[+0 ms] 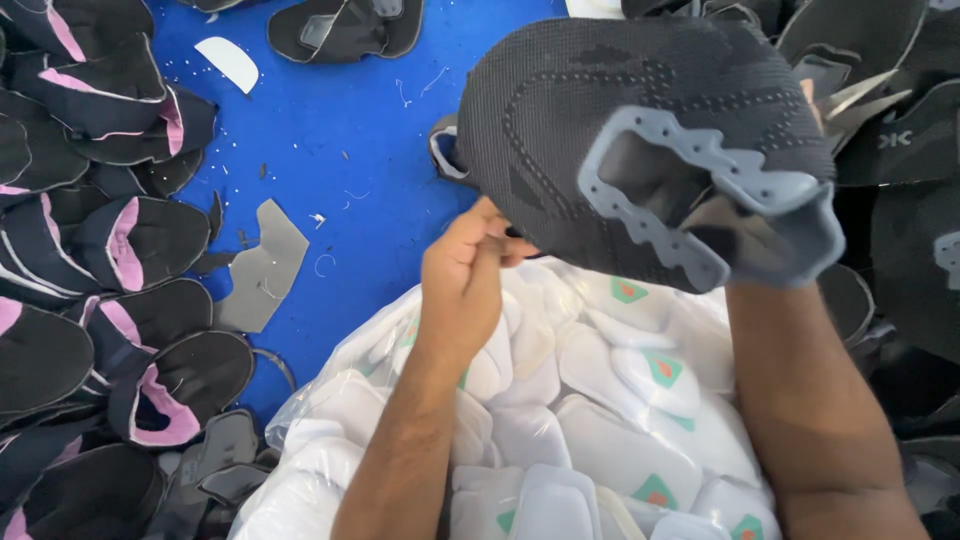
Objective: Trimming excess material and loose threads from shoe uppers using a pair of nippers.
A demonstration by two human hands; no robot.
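Nearest you lies a clear bag of white insoles [600, 440] under both forearms. Your left hand [465, 275] pinches the lower edge of the dark knit shoe upper [560, 110], held up above the bag. Your right hand is hidden behind the upper, so its grip can't be told. Beyond, the blue table [340, 130] holds black-and-pink uppers [130, 240].

Shoe upper [590, 110] matt black knit; eyelet trim [690, 190] smooth grey rubber.

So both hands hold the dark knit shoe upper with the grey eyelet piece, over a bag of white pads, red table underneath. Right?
Not quite: the head view shows a blue table, not red. The rest stands: left hand and right hand hold the dark knit shoe upper with its grey eyelet piece over the bag of white pads.
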